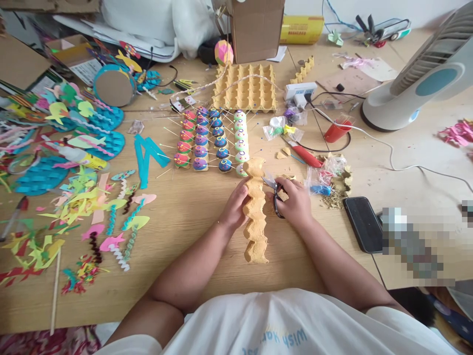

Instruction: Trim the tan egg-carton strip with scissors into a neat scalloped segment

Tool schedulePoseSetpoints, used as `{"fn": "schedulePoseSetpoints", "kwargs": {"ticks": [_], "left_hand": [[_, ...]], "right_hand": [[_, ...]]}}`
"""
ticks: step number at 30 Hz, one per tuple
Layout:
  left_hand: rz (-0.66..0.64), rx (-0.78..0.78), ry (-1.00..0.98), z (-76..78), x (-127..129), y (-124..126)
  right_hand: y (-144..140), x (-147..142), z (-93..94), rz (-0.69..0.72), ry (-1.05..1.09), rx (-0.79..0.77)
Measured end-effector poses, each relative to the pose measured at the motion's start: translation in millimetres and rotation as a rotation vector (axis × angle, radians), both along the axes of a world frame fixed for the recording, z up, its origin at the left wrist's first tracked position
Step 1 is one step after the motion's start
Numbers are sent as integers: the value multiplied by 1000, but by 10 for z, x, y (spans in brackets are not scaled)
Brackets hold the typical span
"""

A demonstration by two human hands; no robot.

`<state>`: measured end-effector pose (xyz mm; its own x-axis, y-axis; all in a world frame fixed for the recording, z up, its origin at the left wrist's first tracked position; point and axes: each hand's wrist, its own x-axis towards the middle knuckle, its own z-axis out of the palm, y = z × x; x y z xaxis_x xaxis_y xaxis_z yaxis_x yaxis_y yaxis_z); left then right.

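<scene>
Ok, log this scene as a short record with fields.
left hand: holds the egg-carton strip by its left edge
right hand: grips scissors, blades at the strip
strip: long, lying on the table, running away from the person
behind strip: rows of painted eggs, then an egg tray
left: paper fish and scraps
right: phone, fan

Painted eggshells (212,140), egg tray (246,88), fan (424,79), phone (364,224), paper fish (84,143) on wooden table (185,207)
</scene>
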<state>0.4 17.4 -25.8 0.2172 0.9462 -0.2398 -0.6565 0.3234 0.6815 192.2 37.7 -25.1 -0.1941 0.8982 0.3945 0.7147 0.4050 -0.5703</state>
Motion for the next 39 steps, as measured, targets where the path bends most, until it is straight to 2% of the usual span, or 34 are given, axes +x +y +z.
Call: {"fn": "schedulePoseSetpoints", "kwargs": {"ticks": [13, 20, 39], "left_hand": [[-13, 26, 11, 12, 13, -14], [-20, 27, -10, -22, 2, -17], [-19, 85, 50, 19, 1, -15]], "right_hand": [[-23, 19, 2, -80, -89, 77], [-17, 14, 25, -67, -113, 115], [-10, -2, 54, -128, -225, 187]]}}
